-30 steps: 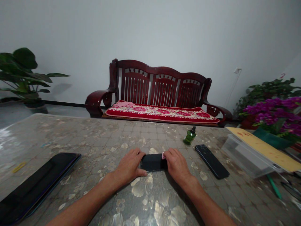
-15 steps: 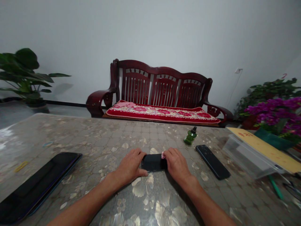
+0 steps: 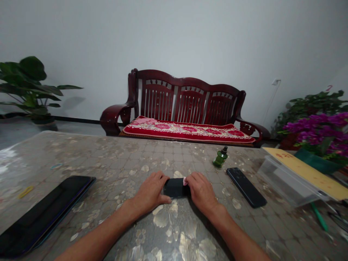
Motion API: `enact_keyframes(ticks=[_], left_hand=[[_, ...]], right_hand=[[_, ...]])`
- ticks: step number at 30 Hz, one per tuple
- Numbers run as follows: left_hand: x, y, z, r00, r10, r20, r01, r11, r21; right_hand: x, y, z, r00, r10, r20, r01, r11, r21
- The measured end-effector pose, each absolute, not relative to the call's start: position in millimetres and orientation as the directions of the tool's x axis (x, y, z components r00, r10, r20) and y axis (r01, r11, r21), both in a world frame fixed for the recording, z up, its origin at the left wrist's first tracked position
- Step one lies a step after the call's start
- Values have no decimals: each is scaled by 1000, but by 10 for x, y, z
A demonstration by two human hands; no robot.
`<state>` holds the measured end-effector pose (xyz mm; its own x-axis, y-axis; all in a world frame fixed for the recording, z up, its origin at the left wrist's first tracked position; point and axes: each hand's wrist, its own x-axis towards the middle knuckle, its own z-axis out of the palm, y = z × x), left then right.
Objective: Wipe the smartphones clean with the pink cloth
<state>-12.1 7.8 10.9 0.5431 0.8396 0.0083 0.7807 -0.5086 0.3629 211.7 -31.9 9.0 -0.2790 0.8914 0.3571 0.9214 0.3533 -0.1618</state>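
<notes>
A dark smartphone [image 3: 174, 187] lies flat and crosswise on the patterned tabletop [image 3: 116, 159], between my two hands. My left hand [image 3: 153, 189] grips its left end, with the thumb at the near edge and the fingers at the far edge. Pinched in the fingers of my right hand [image 3: 200, 190] is a small pink cloth [image 3: 185, 181], pressed on the right part of the screen. Most of the cloth is hidden under that hand, as is the phone's right end.
A green spray bottle [image 3: 220, 157] and a second black phone [image 3: 246, 187] are to the right. Beyond them is a clear plastic box [image 3: 290, 181] with a yellow sheet [image 3: 307, 170] on top. A black tablet [image 3: 46, 214] and a yellow band [image 3: 25, 192] lie left.
My right hand has slid a little left along the screen with the pink cloth. My left hand keeps its hold on the phone, and the phone stays in place.
</notes>
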Motion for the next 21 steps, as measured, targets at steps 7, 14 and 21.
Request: enact_keyframes(ticks=[7,14,21], left_hand=[[-116,81,104,544,839,2,786,-511,349],[-115,73,133,549,836,-3,780,-511,361],[-114,75,131,537,844,-3,786,-498,366]], right_hand=[[2137,-283,99,-238,906,351,937,309,-161],[2001,-377,77,-357,860,364,885,436,-164],[2178,-302,122,-215,907,362,942,290,-167]])
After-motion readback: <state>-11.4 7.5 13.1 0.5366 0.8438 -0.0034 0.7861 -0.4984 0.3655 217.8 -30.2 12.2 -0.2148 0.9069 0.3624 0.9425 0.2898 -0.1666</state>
